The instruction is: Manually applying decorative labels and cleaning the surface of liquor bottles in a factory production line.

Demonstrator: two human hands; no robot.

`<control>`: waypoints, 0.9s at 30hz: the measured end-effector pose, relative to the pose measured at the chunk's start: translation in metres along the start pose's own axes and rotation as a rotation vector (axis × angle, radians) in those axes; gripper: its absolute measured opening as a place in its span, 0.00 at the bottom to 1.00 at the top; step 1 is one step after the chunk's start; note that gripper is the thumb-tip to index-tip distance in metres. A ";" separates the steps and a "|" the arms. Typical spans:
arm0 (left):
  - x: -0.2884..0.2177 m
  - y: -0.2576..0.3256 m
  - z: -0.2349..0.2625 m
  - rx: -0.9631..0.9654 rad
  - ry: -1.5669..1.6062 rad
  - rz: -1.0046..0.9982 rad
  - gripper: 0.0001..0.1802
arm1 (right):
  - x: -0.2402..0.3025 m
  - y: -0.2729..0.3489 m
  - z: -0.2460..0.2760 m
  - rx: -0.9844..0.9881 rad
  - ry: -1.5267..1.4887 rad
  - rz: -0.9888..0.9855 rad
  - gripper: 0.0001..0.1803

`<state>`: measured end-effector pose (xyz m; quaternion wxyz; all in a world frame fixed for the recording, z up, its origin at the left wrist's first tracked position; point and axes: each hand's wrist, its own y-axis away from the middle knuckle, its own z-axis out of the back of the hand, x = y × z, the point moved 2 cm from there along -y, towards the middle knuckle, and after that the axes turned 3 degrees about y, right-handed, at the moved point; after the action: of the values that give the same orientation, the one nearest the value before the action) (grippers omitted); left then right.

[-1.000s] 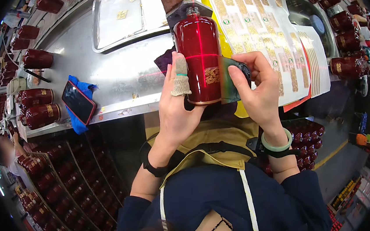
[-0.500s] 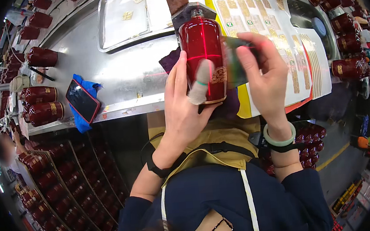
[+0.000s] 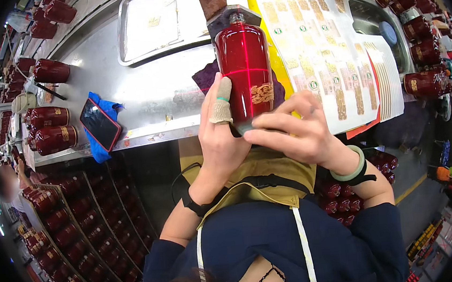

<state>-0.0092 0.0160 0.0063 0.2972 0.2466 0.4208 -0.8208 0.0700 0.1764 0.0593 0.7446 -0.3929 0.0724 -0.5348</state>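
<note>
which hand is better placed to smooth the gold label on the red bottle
Right. The right hand lies across the lower front of the red bottle, fingers right below the gold label. The left hand grips the bottle's side, steadying it.

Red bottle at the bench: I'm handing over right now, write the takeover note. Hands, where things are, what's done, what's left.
Left hand: grips the red bottle from its left side, one finger in a beige cot.
Right hand: fingers across the bottle's lower front, just below the gold label on it.
Bottle: held over the metal table, red laser lines crossing on it.
Label sheets: spread on the table to the right.
Phone: on a blue cloth, left.
Done: gold label appears stuck on.
Left: probably pressing it flat and setting the bottle with the others; many labels remain on the sheets.
</note>
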 end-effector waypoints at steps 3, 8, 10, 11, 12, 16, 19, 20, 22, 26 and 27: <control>-0.002 0.004 -0.001 0.021 0.091 0.131 0.59 | -0.015 -0.016 -0.006 0.023 0.019 -0.153 0.16; 0.002 0.006 -0.003 0.022 0.172 0.079 0.65 | -0.028 -0.013 -0.005 -0.107 0.171 -0.001 0.15; 0.005 0.006 -0.002 0.050 0.197 0.093 0.66 | -0.001 -0.007 -0.005 0.087 -0.021 0.057 0.15; 0.006 0.004 0.000 0.052 0.174 0.058 0.66 | -0.002 -0.014 -0.001 0.164 -0.025 -0.004 0.16; 0.005 0.006 0.001 0.054 0.175 0.079 0.66 | -0.014 -0.017 -0.002 0.048 -0.008 -0.079 0.15; 0.010 0.009 -0.001 0.043 0.268 0.119 0.66 | -0.049 -0.031 0.025 -0.240 0.116 -0.260 0.16; 0.006 -0.001 0.006 0.103 0.256 0.126 0.65 | -0.050 -0.023 0.030 -0.310 0.036 -0.360 0.13; 0.002 -0.007 0.008 0.137 0.277 0.133 0.65 | -0.051 -0.018 0.029 -0.329 -0.021 -0.405 0.12; 0.001 -0.008 0.007 0.173 0.450 0.257 0.64 | -0.047 -0.013 0.027 -0.330 -0.033 -0.426 0.12; -0.003 -0.021 -0.009 0.074 0.745 0.526 0.36 | -0.044 -0.004 0.020 -0.364 -0.106 -0.489 0.11; -0.004 -0.022 -0.009 0.076 0.745 0.527 0.36 | -0.044 -0.001 0.018 -0.374 -0.135 -0.513 0.11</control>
<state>-0.0204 0.0357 0.0163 0.3150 0.6343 0.3914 -0.5876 0.0606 0.2229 0.0584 0.5038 -0.5629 0.0184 -0.6550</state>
